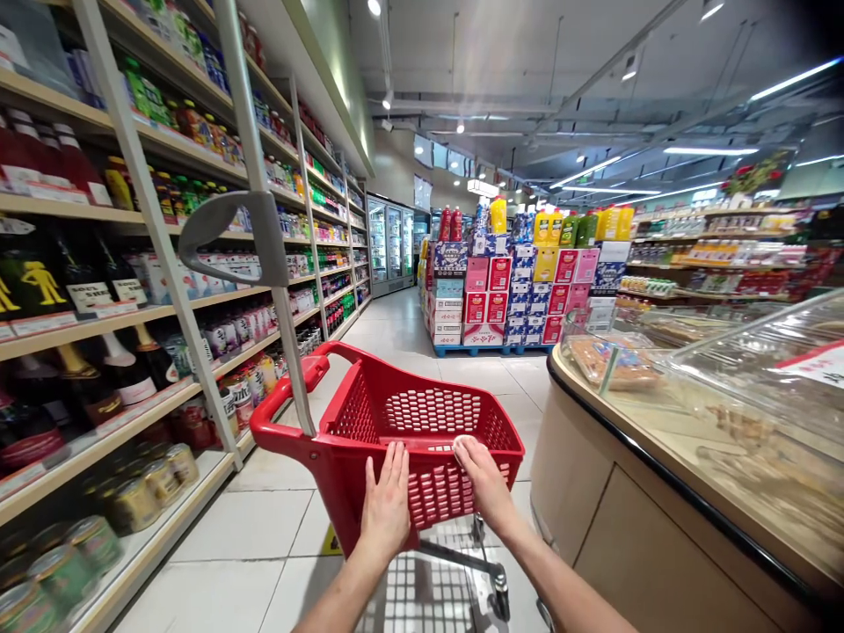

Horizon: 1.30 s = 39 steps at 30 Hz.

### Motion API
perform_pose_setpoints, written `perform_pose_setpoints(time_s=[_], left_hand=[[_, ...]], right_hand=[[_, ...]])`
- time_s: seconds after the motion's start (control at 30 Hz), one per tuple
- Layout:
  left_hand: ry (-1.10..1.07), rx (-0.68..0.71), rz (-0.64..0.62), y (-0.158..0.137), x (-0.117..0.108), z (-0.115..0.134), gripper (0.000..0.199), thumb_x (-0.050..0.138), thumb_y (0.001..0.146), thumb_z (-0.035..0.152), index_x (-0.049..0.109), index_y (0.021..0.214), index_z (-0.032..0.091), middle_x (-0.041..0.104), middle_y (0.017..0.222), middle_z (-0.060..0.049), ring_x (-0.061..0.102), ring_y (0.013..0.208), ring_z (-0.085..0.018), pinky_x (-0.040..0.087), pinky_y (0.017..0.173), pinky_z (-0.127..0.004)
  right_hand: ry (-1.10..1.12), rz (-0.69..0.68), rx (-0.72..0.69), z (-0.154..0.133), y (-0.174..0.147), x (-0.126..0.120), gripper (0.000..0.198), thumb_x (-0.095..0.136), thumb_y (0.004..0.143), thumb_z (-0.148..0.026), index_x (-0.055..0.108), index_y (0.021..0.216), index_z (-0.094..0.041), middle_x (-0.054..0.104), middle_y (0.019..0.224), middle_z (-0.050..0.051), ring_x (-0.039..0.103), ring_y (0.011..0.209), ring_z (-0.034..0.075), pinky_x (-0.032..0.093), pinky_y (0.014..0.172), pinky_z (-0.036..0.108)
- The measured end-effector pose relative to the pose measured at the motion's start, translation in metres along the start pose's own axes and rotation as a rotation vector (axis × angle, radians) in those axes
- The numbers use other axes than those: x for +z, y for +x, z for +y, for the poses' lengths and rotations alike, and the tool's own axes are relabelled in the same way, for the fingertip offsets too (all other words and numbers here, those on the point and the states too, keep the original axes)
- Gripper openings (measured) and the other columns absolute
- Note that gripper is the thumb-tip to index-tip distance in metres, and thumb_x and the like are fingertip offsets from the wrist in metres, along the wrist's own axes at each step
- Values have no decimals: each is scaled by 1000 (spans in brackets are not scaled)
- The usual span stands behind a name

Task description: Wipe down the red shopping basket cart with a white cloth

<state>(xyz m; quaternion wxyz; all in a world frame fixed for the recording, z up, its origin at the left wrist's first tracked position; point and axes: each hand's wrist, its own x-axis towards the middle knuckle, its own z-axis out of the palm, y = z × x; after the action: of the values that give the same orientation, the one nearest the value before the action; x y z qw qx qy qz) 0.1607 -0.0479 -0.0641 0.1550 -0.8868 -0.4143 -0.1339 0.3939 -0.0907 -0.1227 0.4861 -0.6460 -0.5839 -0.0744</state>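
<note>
A red plastic shopping cart basket (330,470) with perforated walls stands side-on in front of me, on a frame with wheels. My left hand (388,501) lies flat against its near side, fingers stretched toward the top rim and apart from the thumb. At the rim farther right, my right hand (484,479) has its fingers bent over the edge. A small white wad, like a tissue (460,441), shows under those fingertips; most of it is hidden. The cart's grey upright pole (257,132) rises at its left end and carries a grey hook-shaped grip (221,237).
Shelves of bottles and cans (132,316) line the left. On the right curves a display counter (607,475) with a clear cover and a dark edge. Stacked drink cartons (491,299) stand on a blue pallet ahead, with glass-door fridges (389,237) beyond. Tiled floor (230,527) surrounds the cart.
</note>
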Motion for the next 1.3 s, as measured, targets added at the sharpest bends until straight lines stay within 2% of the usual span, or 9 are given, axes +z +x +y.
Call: perform_pose_setpoints(time_s=[0.23, 0.4, 0.57, 0.73, 0.8, 0.97, 1.07, 1.2, 1.3], left_hand=[[28, 19, -20, -1, -4, 0, 63, 32, 73, 13, 24, 135, 11, 17, 144, -7, 9, 134, -21, 13, 106, -50], [23, 19, -31, -2, -4, -1, 62, 32, 75, 14, 23, 136, 11, 16, 145, -7, 10, 134, -21, 13, 106, -51], [-5, 34, -48, -4, -6, 2, 64, 34, 74, 15, 21, 136, 10, 17, 144, -8, 8, 134, -22, 12, 106, -52], [-37, 21, -71, -3, -11, 4, 66, 37, 72, 18, 22, 136, 8, 19, 144, -10, 7, 134, -24, 11, 106, -51], [-37, 24, -75, -3, -13, 1, 65, 36, 73, 17, 22, 136, 9, 18, 144, -9, 8, 134, -23, 11, 107, -51], [-52, 43, -102, -4, -15, 2, 65, 35, 75, 21, 18, 137, 10, 14, 145, -8, 7, 134, -22, 12, 106, -50], [-71, 40, -111, -4, -17, 5, 66, 37, 74, 23, 21, 136, 8, 16, 145, -10, 7, 134, -23, 11, 107, -50], [-55, 10, -58, -5, -22, -17, 66, 37, 72, 19, 24, 135, 8, 20, 144, -10, 10, 134, -22, 7, 108, -49], [18, -66, 8, -8, -28, -43, 68, 37, 69, 15, 25, 135, 9, 21, 144, -10, 10, 134, -22, 4, 107, -50]], right_hand=[[-217, 51, -49, 2, -5, 19, 43, 23, 89, -21, 45, 126, -23, 49, 127, 8, 37, 123, 22, 33, 99, 47], [-182, -72, -238, -17, -8, 31, 46, 26, 88, -14, 36, 132, -26, 41, 135, 3, 30, 128, 17, 29, 104, 41], [-237, 41, -72, -2, -7, 22, 47, 25, 86, -11, 42, 129, -22, 44, 131, 9, 29, 128, 22, 29, 101, 48], [-122, -2, -199, -48, -9, 57, 50, 27, 86, -10, 34, 133, -24, 37, 137, 8, 27, 129, 20, 27, 103, 49], [-103, -50, -246, -52, -9, 57, 50, 28, 86, -11, 32, 134, -27, 36, 138, 5, 25, 130, 19, 26, 104, 48], [-144, 30, -70, -32, -4, 40, 49, 23, 86, -11, 38, 131, -24, 40, 135, 7, 26, 130, 22, 28, 102, 49], [-90, -12, -106, -52, -3, 53, 46, 25, 87, -15, 37, 132, -22, 41, 134, 9, 30, 128, 20, 30, 102, 47], [-38, -109, -256, -64, -1, 61, 46, 28, 88, -15, 36, 131, -26, 39, 136, 5, 31, 127, 18, 32, 102, 44], [-82, -31, -153, -40, 2, 46, 45, 27, 87, -15, 42, 128, -26, 44, 132, 5, 34, 126, 20, 31, 101, 47]])
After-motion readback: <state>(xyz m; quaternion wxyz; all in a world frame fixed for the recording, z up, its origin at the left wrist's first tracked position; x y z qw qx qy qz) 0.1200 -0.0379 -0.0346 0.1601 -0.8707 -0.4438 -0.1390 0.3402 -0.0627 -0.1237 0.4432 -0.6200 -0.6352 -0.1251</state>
